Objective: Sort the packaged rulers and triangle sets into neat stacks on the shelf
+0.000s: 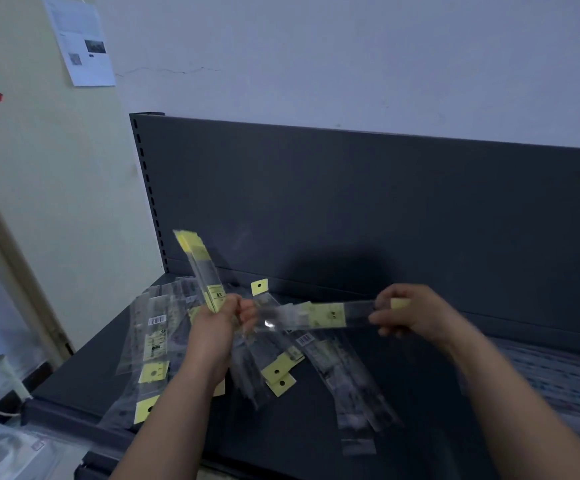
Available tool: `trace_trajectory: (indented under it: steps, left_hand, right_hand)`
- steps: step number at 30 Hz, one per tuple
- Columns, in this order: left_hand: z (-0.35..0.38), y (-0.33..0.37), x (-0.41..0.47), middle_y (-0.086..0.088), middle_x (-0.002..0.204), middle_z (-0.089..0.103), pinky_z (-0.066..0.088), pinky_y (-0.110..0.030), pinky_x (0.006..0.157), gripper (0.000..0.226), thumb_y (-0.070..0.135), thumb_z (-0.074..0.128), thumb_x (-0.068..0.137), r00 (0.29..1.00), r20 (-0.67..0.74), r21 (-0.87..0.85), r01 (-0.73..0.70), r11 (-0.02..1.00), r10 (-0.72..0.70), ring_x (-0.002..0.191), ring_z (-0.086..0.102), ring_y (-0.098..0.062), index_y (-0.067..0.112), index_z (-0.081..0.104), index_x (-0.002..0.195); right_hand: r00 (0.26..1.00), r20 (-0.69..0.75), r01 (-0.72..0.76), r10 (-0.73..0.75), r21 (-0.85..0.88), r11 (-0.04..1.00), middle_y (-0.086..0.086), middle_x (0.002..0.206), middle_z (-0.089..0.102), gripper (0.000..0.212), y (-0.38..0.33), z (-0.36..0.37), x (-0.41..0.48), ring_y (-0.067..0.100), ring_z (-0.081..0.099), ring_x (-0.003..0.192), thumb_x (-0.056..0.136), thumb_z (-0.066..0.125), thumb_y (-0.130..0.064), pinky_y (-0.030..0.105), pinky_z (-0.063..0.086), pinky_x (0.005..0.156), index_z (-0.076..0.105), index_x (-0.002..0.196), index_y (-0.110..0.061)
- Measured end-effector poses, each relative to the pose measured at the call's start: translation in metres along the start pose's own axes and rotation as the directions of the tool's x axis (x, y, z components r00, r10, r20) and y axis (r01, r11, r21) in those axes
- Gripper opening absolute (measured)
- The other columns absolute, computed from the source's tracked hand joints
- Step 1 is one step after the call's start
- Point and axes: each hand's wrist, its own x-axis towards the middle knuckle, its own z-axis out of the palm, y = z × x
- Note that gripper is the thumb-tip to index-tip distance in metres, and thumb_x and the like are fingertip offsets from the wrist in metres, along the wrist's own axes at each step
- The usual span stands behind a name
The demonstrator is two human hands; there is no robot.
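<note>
My left hand grips a small bunch of packaged rulers that points up and to the left, yellow header cards at the top. My right hand pinches one end of a single clear packaged ruler with a yellow label, held level between both hands above the shelf. Its other end reaches my left hand's fingers. Several more packaged rulers lie scattered and crossed on the dark grey shelf below my hands.
The shelf's dark back panel rises behind the pile. Flat clear packages lie at the right end of the shelf. A cream wall with a pinned paper stands to the left. Packaged goods sit below the shelf's left corner.
</note>
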Motion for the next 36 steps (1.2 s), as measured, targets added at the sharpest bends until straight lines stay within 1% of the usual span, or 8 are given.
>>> trace_trajectory:
  steps: [3, 6, 16, 19, 23, 25, 28, 36]
  left_hand:
    - [0.001, 0.014, -0.005, -0.013, 0.095, 0.071, 0.054, -0.035, 0.083, 0.027, 0.022, 0.046, 0.101, 0.989, 0.108, 0.266, -0.128, 0.956, 0.102, 0.084, 0.065, -0.020, 0.005, 0.065, 0.095]
    - [0.014, 0.020, -0.016, -0.013, 0.101, 0.073, 0.051, -0.048, 0.095, 0.027, 0.023, 0.052, 0.098, 0.936, 0.334, 0.357, -0.012, 0.934, -0.116, 0.099, 0.068, -0.029, 0.001, 0.066, 0.102]
    - [0.017, -0.008, -0.027, -0.029, 0.086, 0.068, 0.059, -0.044, 0.058, 0.038, 0.029, 0.060, 0.088, 0.664, 0.493, 0.118, 0.589, 0.800, -0.562, 0.070, 0.070, -0.039, -0.006, 0.055, 0.101]
    - [-0.002, -0.014, -0.027, -0.026, 0.091, 0.067, 0.058, -0.036, 0.058, 0.060, 0.048, 0.056, 0.088, 0.717, 0.498, 0.091, 0.517, 0.851, -0.488, 0.070, 0.068, -0.032, -0.008, 0.063, 0.108]
    - [-0.008, -0.015, -0.034, -0.014, 0.073, 0.064, 0.049, -0.026, 0.046, 0.016, 0.010, 0.065, 0.083, 0.838, 0.434, 0.109, 0.317, 0.942, -0.332, 0.053, 0.058, -0.018, -0.001, 0.059, 0.093]
    - [-0.012, -0.018, -0.026, -0.010, 0.068, 0.058, 0.047, -0.027, 0.046, 0.009, 0.007, 0.065, 0.086, 0.881, 0.352, 0.101, 0.301, 0.948, -0.317, 0.051, 0.053, -0.016, 0.002, 0.058, 0.089]
    - [-0.021, -0.021, -0.015, -0.009, 0.068, 0.056, 0.049, -0.032, 0.054, 0.021, 0.017, 0.070, 0.086, 0.921, 0.214, 0.089, 0.313, 0.946, -0.325, 0.055, 0.053, -0.019, 0.002, 0.059, 0.097]
    - [-0.018, -0.025, -0.013, -0.012, 0.066, 0.057, 0.056, -0.034, 0.057, 0.016, 0.012, 0.066, 0.088, 0.918, 0.156, 0.022, 0.365, 0.931, -0.364, 0.055, 0.057, -0.022, 0.000, 0.057, 0.084]
  right_hand:
    - [1.000, 0.007, 0.030, -0.030, -0.005, 1.000, 0.010, 0.062, 0.061, 0.014, -0.014, -0.027, -0.002, 0.014, 0.051, 0.048, 0.071, 0.078, 0.000, 0.021, 0.037, 0.044, 0.066, 0.078, -0.004]
    - [0.993, 0.112, 0.038, -0.043, 0.052, 0.998, 0.009, 0.062, 0.057, 0.010, -0.028, -0.022, 0.000, 0.014, 0.047, 0.052, 0.076, 0.075, -0.003, 0.023, 0.039, 0.050, 0.065, 0.079, -0.003]
    - [0.998, 0.046, 0.031, -0.048, 0.318, 0.948, 0.007, 0.066, 0.063, 0.006, -0.026, 0.068, 0.029, 0.009, 0.059, 0.053, 0.084, 0.070, -0.005, 0.019, 0.052, 0.053, 0.066, 0.080, -0.003]
    - [0.988, 0.143, 0.032, -0.057, 0.173, 0.984, 0.005, 0.065, 0.064, 0.007, -0.022, 0.082, 0.034, 0.008, 0.059, 0.054, 0.082, 0.072, -0.006, 0.019, 0.049, 0.053, 0.067, 0.085, -0.003]
    - [0.996, 0.089, 0.009, -0.026, 0.184, 0.983, 0.011, 0.075, 0.066, 0.014, -0.019, 0.099, 0.043, 0.012, 0.064, 0.062, 0.085, 0.070, -0.010, 0.025, 0.056, 0.059, 0.065, 0.094, 0.001]
    - [0.999, -0.019, 0.045, -0.048, -0.127, 0.991, 0.017, 0.083, 0.066, 0.026, -0.009, 0.104, 0.050, 0.019, 0.066, 0.072, 0.084, 0.072, -0.020, 0.035, 0.056, 0.070, 0.066, 0.096, 0.002]
    - [0.999, 0.028, -0.014, 0.044, -0.666, 0.746, 0.007, 0.080, 0.064, 0.034, 0.006, 0.109, 0.046, 0.018, 0.061, 0.071, 0.072, 0.077, -0.039, 0.031, 0.047, 0.061, 0.065, 0.081, -0.008]
    - [0.989, 0.085, -0.065, 0.125, -0.510, 0.858, 0.008, 0.074, 0.056, 0.023, 0.023, 0.103, 0.045, 0.016, 0.052, 0.064, 0.082, 0.069, -0.027, 0.026, 0.039, 0.057, 0.063, 0.079, -0.005]
